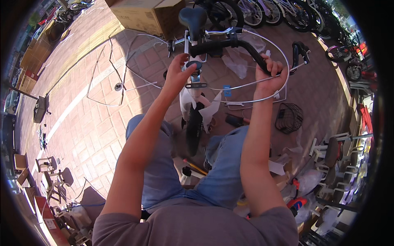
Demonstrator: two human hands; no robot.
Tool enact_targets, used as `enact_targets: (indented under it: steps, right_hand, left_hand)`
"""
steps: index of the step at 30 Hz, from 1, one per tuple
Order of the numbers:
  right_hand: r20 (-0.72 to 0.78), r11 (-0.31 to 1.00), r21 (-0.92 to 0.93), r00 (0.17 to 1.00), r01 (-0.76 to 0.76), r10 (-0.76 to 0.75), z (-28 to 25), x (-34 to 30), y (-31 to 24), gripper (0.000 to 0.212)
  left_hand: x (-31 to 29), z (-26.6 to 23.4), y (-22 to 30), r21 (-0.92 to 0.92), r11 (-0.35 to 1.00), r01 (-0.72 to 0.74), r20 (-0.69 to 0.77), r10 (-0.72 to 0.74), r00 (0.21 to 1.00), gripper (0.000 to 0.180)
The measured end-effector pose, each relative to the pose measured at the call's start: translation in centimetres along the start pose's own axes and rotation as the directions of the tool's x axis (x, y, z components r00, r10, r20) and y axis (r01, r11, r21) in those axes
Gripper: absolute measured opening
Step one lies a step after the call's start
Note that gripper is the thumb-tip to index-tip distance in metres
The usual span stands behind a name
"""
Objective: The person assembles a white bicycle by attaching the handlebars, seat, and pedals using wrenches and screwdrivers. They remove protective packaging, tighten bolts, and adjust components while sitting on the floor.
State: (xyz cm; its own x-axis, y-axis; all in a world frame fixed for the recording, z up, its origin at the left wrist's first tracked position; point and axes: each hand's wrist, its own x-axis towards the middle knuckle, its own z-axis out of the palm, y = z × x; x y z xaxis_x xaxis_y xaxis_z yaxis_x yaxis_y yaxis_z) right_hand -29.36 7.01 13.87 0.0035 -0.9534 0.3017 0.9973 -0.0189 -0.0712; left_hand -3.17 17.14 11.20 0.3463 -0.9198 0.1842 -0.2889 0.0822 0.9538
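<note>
A bicycle stands in front of me, its front wheel [194,131] between my knees and its dark saddle [193,18] at the far end. My right hand [271,76] is wrapped round the black handlebar [247,46], which lies across the frame. My left hand [179,76] is at the head of the frame, thumb and fingers apart, the thumb against or just over a dark round cap [194,64]. Silver cables [246,88] loop from the bar past my right hand. White wrapping [210,110] hangs beside the front wheel.
A large cardboard box [141,18] stands behind the bicycle at the left. Parked bicycles [283,14] line the far right. A black wire basket [289,118] lies on the paving right of me, near clear plastic and scattered parts. Small stools [51,182] are at the left.
</note>
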Motion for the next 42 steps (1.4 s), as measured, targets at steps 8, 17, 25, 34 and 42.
enact_targets:
  steps: [8, 17, 25, 34, 42]
  right_hand:
    - [0.009, 0.965, -0.053, 0.967, 0.256, -0.256, 1.7, -0.1, -0.6, 0.048]
    - [-0.188, 0.966, -0.029, 0.948, 0.256, -0.257, -0.7, 0.2, -1.3, 0.045]
    - [-0.205, 0.958, -0.048, 0.935, 0.284, -0.288, -2.0, 0.8, -3.2, 0.043]
    - [-0.289, 0.955, -0.076, 0.910, 0.288, -0.297, -1.3, 0.3, -2.9, 0.038]
    - [-0.299, 0.934, -0.166, 0.887, 0.315, -0.352, -2.2, 0.1, -3.3, 0.039]
  left_hand:
    - [4.1, -0.9, 2.7, 0.371, 0.817, -0.441, 0.621, 0.135, 0.772, 0.048]
    - [5.2, 0.7, 3.5, 0.610, 0.375, -0.698, 0.736, 0.059, 0.675, 0.022]
    - [4.7, 2.0, 3.1, 0.630, 0.421, -0.652, 0.610, 0.251, 0.752, 0.026]
    - [3.4, 2.2, 1.9, 0.630, 0.681, -0.374, 0.271, 0.259, 0.927, 0.025]
    - [3.6, 3.5, 1.8, 0.644, 0.621, -0.448, 0.250, 0.382, 0.890, 0.024]
